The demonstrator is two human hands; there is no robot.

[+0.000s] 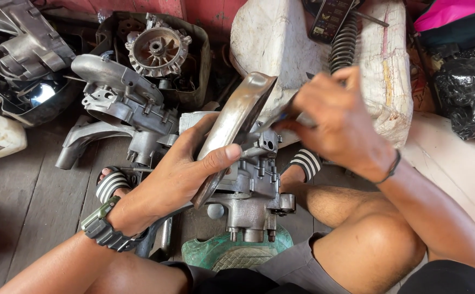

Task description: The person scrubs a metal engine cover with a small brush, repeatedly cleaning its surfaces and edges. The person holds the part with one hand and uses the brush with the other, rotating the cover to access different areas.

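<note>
While left hand [186, 174] fingers [224, 157] clasp metal cover [232, 122], thumb over face.

Green-black wristwatch [102, 226], dark wrist cord [391, 170], grey shorts [297, 267]

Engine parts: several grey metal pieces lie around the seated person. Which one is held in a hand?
The long curved metal cover, tilted on edge and gripped by the left hand over the engine block. The finned round part lies untouched behind.
</note>
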